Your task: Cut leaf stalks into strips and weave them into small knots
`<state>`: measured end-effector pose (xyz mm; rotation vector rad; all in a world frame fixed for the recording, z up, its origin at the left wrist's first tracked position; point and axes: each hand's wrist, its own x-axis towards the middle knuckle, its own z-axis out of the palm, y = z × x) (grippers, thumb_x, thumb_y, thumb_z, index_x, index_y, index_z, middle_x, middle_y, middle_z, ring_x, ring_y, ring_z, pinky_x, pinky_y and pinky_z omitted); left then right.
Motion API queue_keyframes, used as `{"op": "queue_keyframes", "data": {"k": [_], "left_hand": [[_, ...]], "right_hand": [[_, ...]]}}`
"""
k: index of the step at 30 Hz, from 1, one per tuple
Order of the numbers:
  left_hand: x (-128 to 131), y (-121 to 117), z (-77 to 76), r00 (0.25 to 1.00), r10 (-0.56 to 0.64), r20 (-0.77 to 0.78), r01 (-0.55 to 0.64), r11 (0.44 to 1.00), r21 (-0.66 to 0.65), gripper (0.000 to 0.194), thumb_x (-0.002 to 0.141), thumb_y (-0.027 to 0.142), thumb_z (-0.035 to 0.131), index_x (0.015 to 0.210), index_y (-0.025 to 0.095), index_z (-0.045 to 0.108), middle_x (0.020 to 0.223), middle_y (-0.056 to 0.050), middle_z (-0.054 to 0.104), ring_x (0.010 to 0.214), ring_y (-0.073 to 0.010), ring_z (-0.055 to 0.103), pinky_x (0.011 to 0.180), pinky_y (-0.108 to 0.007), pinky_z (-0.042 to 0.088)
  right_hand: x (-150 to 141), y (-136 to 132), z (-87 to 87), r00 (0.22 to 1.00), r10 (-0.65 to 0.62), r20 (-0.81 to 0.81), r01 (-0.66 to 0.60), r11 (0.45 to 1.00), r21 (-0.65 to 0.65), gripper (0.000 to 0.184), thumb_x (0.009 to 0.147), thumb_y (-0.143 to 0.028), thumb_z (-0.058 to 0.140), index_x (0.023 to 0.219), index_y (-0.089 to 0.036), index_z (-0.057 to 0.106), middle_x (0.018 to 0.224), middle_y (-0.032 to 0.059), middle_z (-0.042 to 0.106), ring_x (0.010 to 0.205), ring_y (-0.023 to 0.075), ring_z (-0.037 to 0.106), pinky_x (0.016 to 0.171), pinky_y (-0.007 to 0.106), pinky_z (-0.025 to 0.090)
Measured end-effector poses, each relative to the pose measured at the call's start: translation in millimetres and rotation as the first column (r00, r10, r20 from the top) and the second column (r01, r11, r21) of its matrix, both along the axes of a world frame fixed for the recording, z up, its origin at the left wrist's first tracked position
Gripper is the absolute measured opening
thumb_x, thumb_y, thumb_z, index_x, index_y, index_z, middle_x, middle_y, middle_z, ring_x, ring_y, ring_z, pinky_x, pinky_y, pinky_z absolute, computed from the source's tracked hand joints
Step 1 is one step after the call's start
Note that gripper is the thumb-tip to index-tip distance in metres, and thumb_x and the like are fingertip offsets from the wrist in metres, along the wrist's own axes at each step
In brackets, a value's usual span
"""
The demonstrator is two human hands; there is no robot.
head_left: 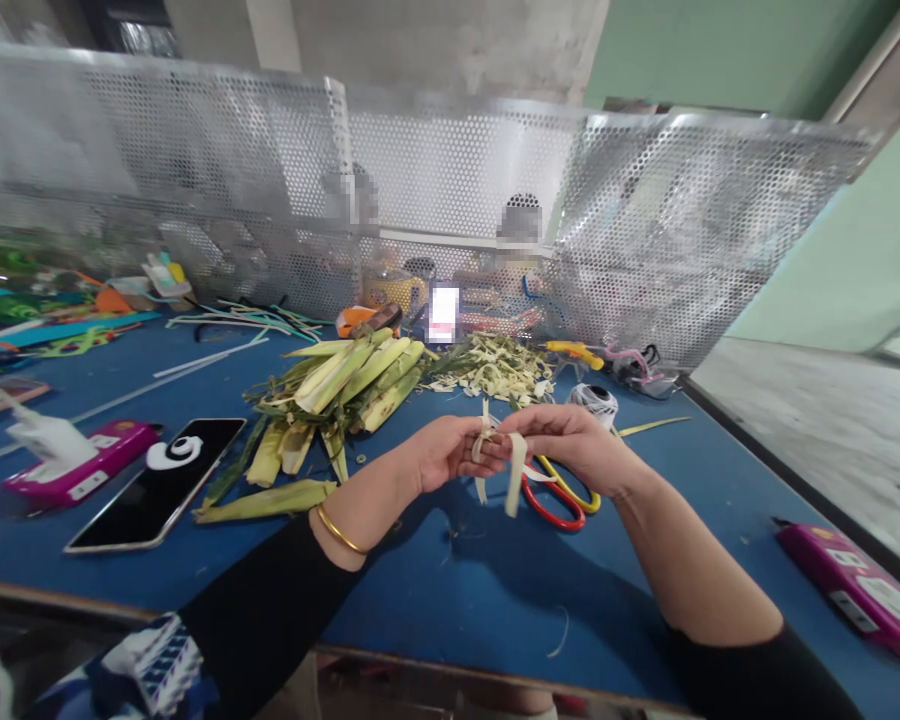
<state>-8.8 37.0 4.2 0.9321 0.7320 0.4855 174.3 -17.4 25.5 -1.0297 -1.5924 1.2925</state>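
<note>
Over the blue table (420, 610), my left hand (450, 452) pinches a small piece of knotted pale corn husk strips (482, 440). My right hand (570, 440) is close beside it, fingers closed on a pale husk strip (517, 475) whose end hangs down. Partly under my right hand lie scissors with red and yellow handles (559, 518); their blades are hidden. A spool of white-grey thread (594, 403) stands just behind that hand. To the left is a heap of corn husks (352, 385), and cut husk scraps (495, 368) are piled behind my hands.
A black phone (161, 490) and a magenta power strip (90, 462) with a white plug lie left. Another magenta device (855, 585) is at the right edge. At the back are a lit phone (442, 312), a yellow glue gun (574, 354) and a perforated metal screen (457, 165).
</note>
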Motion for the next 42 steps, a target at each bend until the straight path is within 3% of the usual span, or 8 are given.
{"op": "queue_keyframes", "data": {"k": [3, 7, 11, 16, 20, 28, 33, 42], "left_hand": [[0.3, -0.3, -0.7, 1.0, -0.001, -0.005, 0.001, 1.0, 0.011, 0.026, 0.087, 0.022, 0.049, 0.072, 0.011, 0.068, 0.063, -0.006, 0.067, 0.049, -0.0102, 0.06, 0.052, -0.019, 0.049], [0.0, -1.7, -0.5, 0.999, -0.023, -0.037, 0.025, 0.998, 0.055, 0.026, 0.085, 0.023, 0.049, 0.075, 0.011, 0.07, 0.064, -0.007, 0.068, 0.054, -0.0111, 0.061, 0.058, -0.021, 0.05], [1.7, -3.6, -1.2, 0.997, -0.022, -0.076, 0.027, 0.998, 0.065, 0.026, 0.084, 0.023, 0.05, 0.072, 0.011, 0.07, 0.064, -0.007, 0.068, 0.055, -0.0116, 0.062, 0.06, -0.022, 0.049], [3.9, -4.2, -3.5, 0.996, -0.048, -0.081, 0.054, 0.996, 0.07, 0.026, 0.084, 0.024, 0.051, 0.071, 0.011, 0.07, 0.062, -0.007, 0.068, 0.056, -0.0123, 0.063, 0.06, -0.023, 0.05], [4.0, -5.0, -2.6, 0.995, -0.064, -0.076, 0.07, 0.994, 0.078, 0.028, 0.085, 0.024, 0.048, 0.074, 0.01, 0.07, 0.065, -0.007, 0.069, 0.058, -0.0133, 0.064, 0.062, -0.024, 0.051], [2.4, 1.0, -3.2, 0.985, -0.167, 0.041, 0.167, 0.986, 0.01, 0.034, 0.085, 0.021, 0.039, 0.089, 0.006, 0.069, 0.076, -0.011, 0.073, 0.067, -0.0148, 0.069, 0.065, -0.023, 0.053], [2.0, 3.6, -3.5, 0.977, -0.207, 0.058, 0.208, 0.978, -0.013, 0.037, 0.081, 0.023, 0.038, 0.088, 0.004, 0.069, 0.078, -0.013, 0.073, 0.069, -0.0168, 0.07, 0.067, -0.024, 0.054], [2.6, 2.1, -4.8, 0.978, -0.208, 0.02, 0.205, 0.974, 0.094, 0.04, 0.087, 0.032, 0.038, 0.088, 0.007, 0.069, 0.078, -0.011, 0.073, 0.069, -0.0156, 0.07, 0.067, -0.024, 0.052]], "right_hand": [[-4.4, 1.8, -2.6, 0.994, -0.101, 0.049, 0.09, 0.978, 0.186, 0.016, 0.072, -0.035, 0.073, 0.078, -0.021, 0.072, 0.071, 0.0002, 0.067, 0.065, 0.0131, 0.059, 0.063, 0.029, 0.049], [-8.9, 2.9, -5.8, 0.955, -0.295, -0.041, 0.281, 0.849, 0.448, 0.015, 0.078, -0.035, 0.067, 0.073, -0.022, 0.069, 0.077, 0.0018, 0.065, 0.08, 0.0172, 0.059, 0.075, 0.033, 0.049], [-15.4, 1.9, -8.6, 0.933, -0.308, -0.187, 0.359, 0.836, 0.416, 0.017, 0.086, -0.038, 0.056, 0.082, -0.023, 0.062, 0.089, 0.004, 0.068, 0.089, 0.0198, 0.063, 0.084, 0.039, 0.049], [-21.0, 1.3, -8.3, 0.896, -0.341, -0.285, 0.425, 0.844, 0.326, 0.017, 0.086, -0.039, 0.056, 0.085, -0.023, 0.058, 0.067, -0.0015, 0.059, 0.064, 0.0143, 0.057, 0.07, 0.032, 0.05], [-18.1, 3.1, -9.1, 0.87, -0.475, -0.134, 0.49, 0.799, 0.348, 0.022, 0.084, -0.039, 0.059, 0.072, -0.02, 0.06, 0.055, -0.0039, 0.051, 0.053, 0.0109, 0.048, 0.058, 0.026, 0.042], [-5.2, 10.2, -11.1, 0.885, -0.43, 0.181, 0.376, 0.886, 0.27, 0.019, 0.074, -0.038, 0.062, 0.071, -0.019, 0.061, 0.06, -0.0029, 0.054, 0.055, 0.0113, 0.048, 0.056, 0.027, 0.039], [5.2, 12.4, -6.1, 0.92, -0.294, 0.258, 0.265, 0.953, 0.144, 0.022, 0.069, -0.039, 0.062, 0.065, -0.018, 0.059, 0.059, -0.0027, 0.052, 0.055, 0.0107, 0.044, 0.056, 0.027, 0.036], [13.0, 16.3, -9.8, 0.925, -0.171, 0.338, 0.168, 0.985, 0.039, 0.021, 0.067, -0.038, 0.063, 0.064, -0.017, 0.06, 0.058, -0.0024, 0.052, 0.056, 0.0111, 0.044, 0.056, 0.027, 0.032]]}}
